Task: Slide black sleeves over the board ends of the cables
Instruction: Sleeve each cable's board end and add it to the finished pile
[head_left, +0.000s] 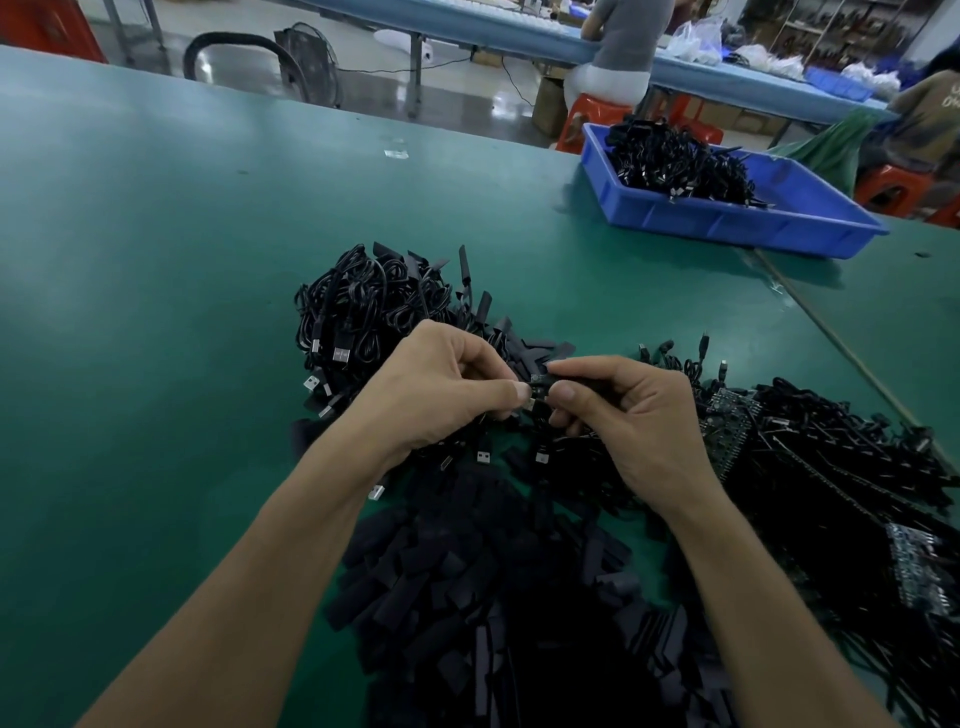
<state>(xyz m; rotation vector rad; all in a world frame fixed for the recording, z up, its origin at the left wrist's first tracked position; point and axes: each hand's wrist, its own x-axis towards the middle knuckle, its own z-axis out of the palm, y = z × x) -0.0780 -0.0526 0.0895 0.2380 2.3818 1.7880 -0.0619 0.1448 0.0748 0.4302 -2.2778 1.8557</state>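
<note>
My left hand (441, 384) and my right hand (628, 410) meet fingertip to fingertip over the green table (156, 260). Between them sits a small board end of a cable (537, 391), pinched by my left thumb and fingers. My right fingers pinch a black sleeve (587, 375) that points at the board end. A heap of loose black sleeves (493, 597) lies under my forearms. Coiled black USB cables (363, 306) are bundled beyond my left hand. More cables with circuit boards (831, 478) lie to the right.
A blue plastic bin (737, 218) holding black cables stands at the far right of the table. A seam or strip (841, 343) runs diagonally along the table's right part. Behind the table, people sit on red stools at a long blue bench.
</note>
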